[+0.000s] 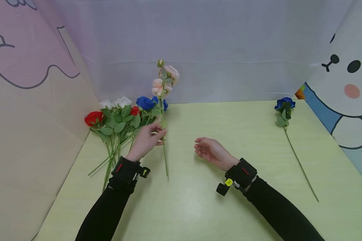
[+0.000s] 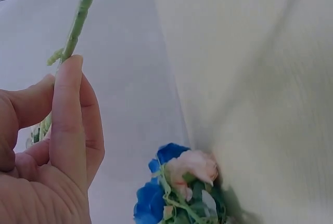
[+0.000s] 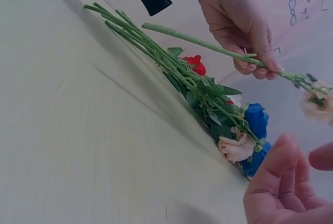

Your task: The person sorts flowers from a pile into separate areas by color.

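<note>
My left hand (image 1: 148,140) pinches the green stem of a pale pink artificial flower (image 1: 170,74) between thumb and fingers. The flower stands nearly upright, blossoms at the top, its stem end above the table. In the left wrist view the stem (image 2: 82,16) rises out of the fingertips. My right hand (image 1: 212,152) hovers over the middle of the table, fingers loosely bent, holding nothing. Beside the left hand lies a bunch of artificial flowers: a red rose (image 1: 94,118), white roses (image 1: 122,102), blue roses (image 1: 145,103) and, in the right wrist view, a pale pink one (image 3: 237,147).
A single blue rose (image 1: 285,103) lies at the right of the light wooden table (image 1: 199,207), its stem pointing toward the front. Behind the table hangs a pale curtain (image 1: 217,50). Cartoon-printed cloth (image 1: 354,83) stands at both sides.
</note>
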Tool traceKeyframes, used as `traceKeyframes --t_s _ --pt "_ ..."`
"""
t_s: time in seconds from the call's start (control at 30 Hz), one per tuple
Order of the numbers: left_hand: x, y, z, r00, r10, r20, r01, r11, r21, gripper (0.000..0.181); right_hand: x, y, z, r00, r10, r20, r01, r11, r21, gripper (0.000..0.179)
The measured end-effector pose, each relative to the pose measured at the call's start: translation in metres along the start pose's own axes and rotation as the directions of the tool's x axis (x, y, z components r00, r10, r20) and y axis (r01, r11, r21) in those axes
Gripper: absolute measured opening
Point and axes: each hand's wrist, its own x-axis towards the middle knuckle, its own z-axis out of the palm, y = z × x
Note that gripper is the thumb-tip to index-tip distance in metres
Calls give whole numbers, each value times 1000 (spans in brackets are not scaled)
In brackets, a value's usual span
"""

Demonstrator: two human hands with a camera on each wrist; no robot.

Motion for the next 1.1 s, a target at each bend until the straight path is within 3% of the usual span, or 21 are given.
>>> traceKeyframes --t_s 0.03,0.27,0.43,0.67,0.93,1.1 --pt "-5 16 5 1000 -20 -7 20 1000 6 23 0 1 -1 1000 0 2 0 1000 -5 23" --pt "7 17 28 999 -25 23 26 998 -49 22 -2 5 -4 1000 10 9 -9 999 -48 26" --pt "12 19 41 999 -35 34 38 996 -80 21 -3 9 -2 1000 0 22 3 990 -141 31" --pt "15 22 51 998 -35 47 39 994 -98 21 -7 9 1 998 2 69 13 976 -219 37" --pt "19 20 59 998 10 55 -10 1000 -13 20 -7 9 7 988 7 152 38 957 -287 33" --pt "20 18 63 998 -6 56 7 1000 -14 21 -7 10 9 981 5 196 61 942 -329 37"
